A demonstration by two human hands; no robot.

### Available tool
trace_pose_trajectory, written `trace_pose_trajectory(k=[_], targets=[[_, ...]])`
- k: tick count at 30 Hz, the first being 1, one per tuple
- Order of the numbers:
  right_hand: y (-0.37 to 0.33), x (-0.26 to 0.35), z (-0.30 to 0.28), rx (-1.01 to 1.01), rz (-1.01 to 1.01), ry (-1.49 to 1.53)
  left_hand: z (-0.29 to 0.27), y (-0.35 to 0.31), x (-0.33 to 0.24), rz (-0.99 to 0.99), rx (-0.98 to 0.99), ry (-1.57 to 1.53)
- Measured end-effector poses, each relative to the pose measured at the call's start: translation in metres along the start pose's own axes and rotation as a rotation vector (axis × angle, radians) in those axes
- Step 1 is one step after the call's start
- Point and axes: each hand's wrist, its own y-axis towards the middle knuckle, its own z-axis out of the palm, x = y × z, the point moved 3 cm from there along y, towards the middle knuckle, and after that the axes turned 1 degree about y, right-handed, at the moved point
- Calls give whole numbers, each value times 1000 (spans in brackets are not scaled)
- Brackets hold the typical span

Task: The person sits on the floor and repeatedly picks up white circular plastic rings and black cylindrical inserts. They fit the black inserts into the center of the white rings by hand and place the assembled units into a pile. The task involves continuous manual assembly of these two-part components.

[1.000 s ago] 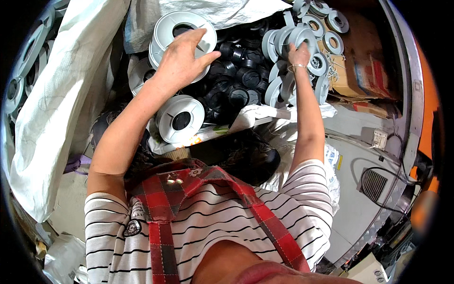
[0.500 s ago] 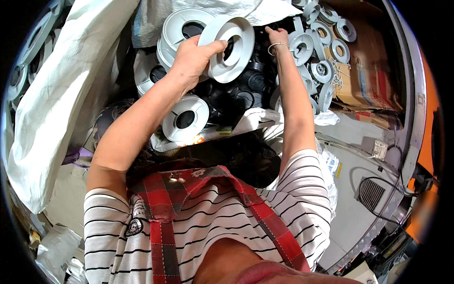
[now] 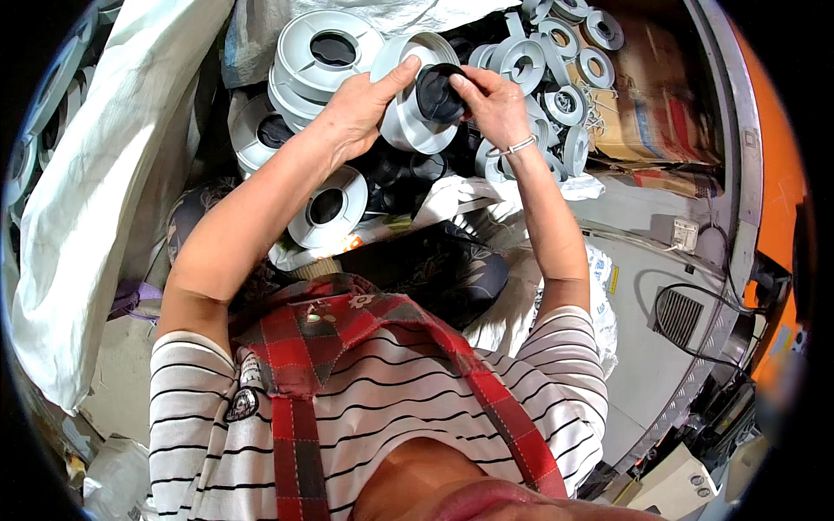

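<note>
**Blk cap [image 3: 439, 95] held at grey ring [image 3: 408, 132], upper ctr of frame**

We've both hands up at upper ctr, close tog. Our L hand [image 3: 360, 111] grips the grey ring by its L edge: thumb laid over the near face, fingers tucked behind & hidden, so we can't tell their exact spread. Ring sits just R of that hand, tilted, w/ its broad face partly twd us.

Our R hand [image 3: 497, 108] pinches the blk cap by its R edge, thumb on the near face. Cap lies btwn the two hands, L of the R fingertips, & overlaps the R part of the ring. Can't tell if it's seated in the ring or only in front. A thin bracelet [image 3: 521, 146] circles the R wrist.

Upper L of ctr, near our L hand: a stack of wide rings [image 3: 294, 59]. Below that hand, a loose wide ring [image 3: 349, 208] w/ a dark ctr. Blk parts [image 3: 387, 181] fill the gap under the held pieces. Upper R, beyond our R hand: a heap of narrow rings [image 3: 566, 106], w/ cardboard [image 3: 665, 126] alongside. Far L: a big white sack [image 3: 82, 208]. Lower ctr: our striped shirt [image 3: 400, 408] & checked apron [image 3: 295, 360].
</note>
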Motion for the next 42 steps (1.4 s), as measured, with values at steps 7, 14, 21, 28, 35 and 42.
trace_pose_trajectory(k=[7, 14, 21, 28, 35, 42], targets=[[-35, 39, 4, 63, -342, -615, 0, -10, -1, 21, 104, 203], [-48, 53, -8, 319, -710, -662, 1, -12, -4, -243, 226, 230], [-39, 43, -3, 118, -103, -411, 4, -11, 2, 127, 122, 318], [49, -82, -45, -318, -42, -581, 5, -21, -44, 1206, -248, 1502], [102, -181, -65, -394, -75, -838, -17, -2, -49, 940, -352, 1609], [35, -55, -55, 121, -247, 1107, -5, 10, -21, 746, -167, 702]])
